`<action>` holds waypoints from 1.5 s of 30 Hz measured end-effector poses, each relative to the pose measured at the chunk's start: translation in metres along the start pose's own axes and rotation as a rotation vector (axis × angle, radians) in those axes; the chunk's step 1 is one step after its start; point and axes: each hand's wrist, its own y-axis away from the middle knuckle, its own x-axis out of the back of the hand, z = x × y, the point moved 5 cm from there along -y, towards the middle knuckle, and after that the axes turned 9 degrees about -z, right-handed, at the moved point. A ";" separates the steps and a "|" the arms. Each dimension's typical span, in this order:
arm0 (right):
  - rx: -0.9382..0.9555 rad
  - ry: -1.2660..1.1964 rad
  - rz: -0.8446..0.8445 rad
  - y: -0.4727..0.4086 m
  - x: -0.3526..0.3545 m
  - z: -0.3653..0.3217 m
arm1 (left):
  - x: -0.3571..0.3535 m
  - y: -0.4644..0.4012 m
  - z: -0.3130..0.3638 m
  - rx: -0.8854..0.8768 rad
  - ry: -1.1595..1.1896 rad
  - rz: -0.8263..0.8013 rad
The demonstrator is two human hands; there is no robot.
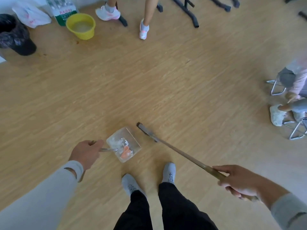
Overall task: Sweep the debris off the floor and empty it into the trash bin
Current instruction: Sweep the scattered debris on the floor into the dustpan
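Note:
A metal dustpan (130, 136) sits low over the wooden floor in front of my feet, with white and orange debris (124, 149) lying in it. My left hand (86, 154) grips the dustpan's handle (106, 149). My right hand (239, 181) holds the wooden broom handle (181, 154). The dark broom head (146, 130) is just right of the dustpan, slightly apart from it. The trash bin (15, 35), lined with a dark bag, stands at the far left.
A yellow bucket (81, 27), a pack of water bottles (62, 10) and a white plastic bag (31, 15) stand by the bin. One person's legs (144, 19) and black stand feet (189, 12) are at the top. A seated person (294, 90) on a folding stool is at right.

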 end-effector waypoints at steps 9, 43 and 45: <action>-0.108 -0.084 0.251 -0.022 0.055 0.062 | -0.032 0.069 -0.024 -0.029 -0.029 0.020; 0.140 0.244 0.096 -0.022 0.083 0.092 | -0.193 0.189 -0.158 0.113 0.144 0.133; 0.129 0.362 0.157 -0.052 0.079 0.063 | -0.185 0.193 -0.170 0.144 0.253 0.197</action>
